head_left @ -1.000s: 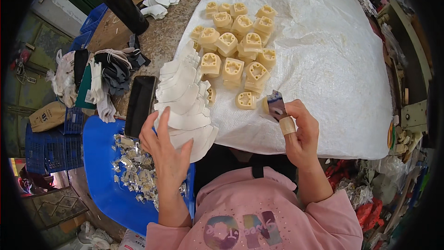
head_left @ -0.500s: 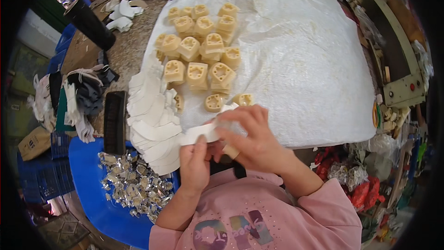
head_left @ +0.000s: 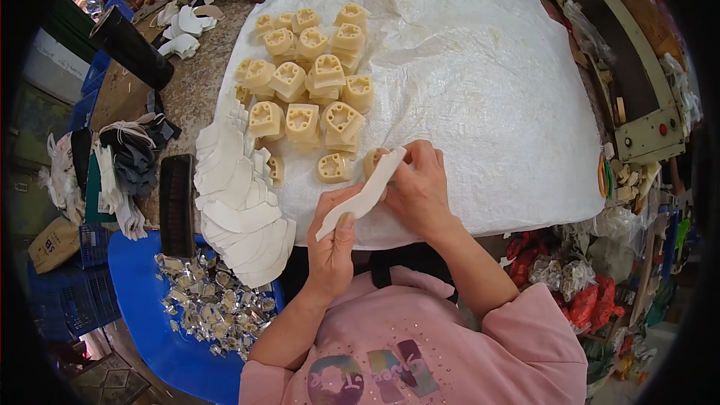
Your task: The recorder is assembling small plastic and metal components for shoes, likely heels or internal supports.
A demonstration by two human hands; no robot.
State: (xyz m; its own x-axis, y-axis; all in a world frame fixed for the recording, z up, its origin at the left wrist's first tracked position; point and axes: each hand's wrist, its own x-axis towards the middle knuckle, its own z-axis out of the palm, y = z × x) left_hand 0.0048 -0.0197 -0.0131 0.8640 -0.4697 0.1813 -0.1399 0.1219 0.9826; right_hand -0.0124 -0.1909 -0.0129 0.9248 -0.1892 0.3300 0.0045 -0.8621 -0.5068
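Nearest is the pink short-sleeved shirt [head_left: 442,330] of the person. Just past it on the left, below the table edge, sits a wide blue plastic basin [head_left: 139,315], its floor heaped with small, shiny silver scraps [head_left: 217,300]. Near the basin's left side stand blue latticed plastic crates [head_left: 79,292]; what they hold cannot be made out. A full red plastic bag [head_left: 585,304] lies low on the right, its contents hidden. Over the near table edge, the left hand [head_left: 332,255] is clamped on the lower end of a thin, wavy white strip [head_left: 364,199], thumb on top and fingers folded underneath. The right hand [head_left: 420,191] has its fingers drawn together and curled at the strip's upper end, gripping it there, though the fingertips are partly covered. The strip is raised and slants up to the right between both hands. Left of them, flat white curved pieces [head_left: 240,210] overlap in a long fan, with a black rectangular brush [head_left: 177,206] just beside it. Beyond the hands, cream-coloured hollowed blocks [head_left: 302,121] stand in a cluster, some stacked, on a white woven plastic sheet [head_left: 480,127]; one is partly hidden behind the strip. Farther off on the left, a black cylinder [head_left: 133,49] leans near more white curved pieces [head_left: 187,24].
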